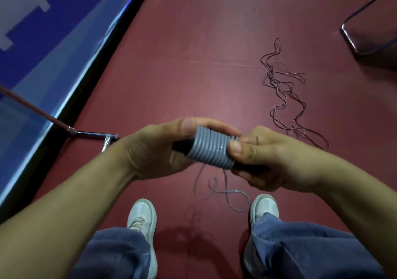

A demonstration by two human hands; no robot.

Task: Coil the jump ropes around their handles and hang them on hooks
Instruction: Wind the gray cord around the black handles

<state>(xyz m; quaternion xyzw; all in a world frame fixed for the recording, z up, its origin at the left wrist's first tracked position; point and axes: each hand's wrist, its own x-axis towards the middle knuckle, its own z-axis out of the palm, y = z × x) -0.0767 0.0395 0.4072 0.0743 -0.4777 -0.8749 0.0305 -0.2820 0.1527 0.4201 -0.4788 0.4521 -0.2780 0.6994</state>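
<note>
Dead centre, the left hand (159, 147) curls round the black handles (179, 146), thumb pressed on the grey jump rope (211, 147) coiled tight around them. The right hand (268, 158) pinches the coil's other end. The loose grey tail (231, 192) trails on the maroon floor (193, 42) at 6 o'clock, and a dark jump rope (274, 78) lies tangled at 2 o'clock.

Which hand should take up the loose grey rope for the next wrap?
Probably right. The right hand pinches the end of the coil, near the hanging grey rope; the left hand grips the handles, steadying them.
</note>
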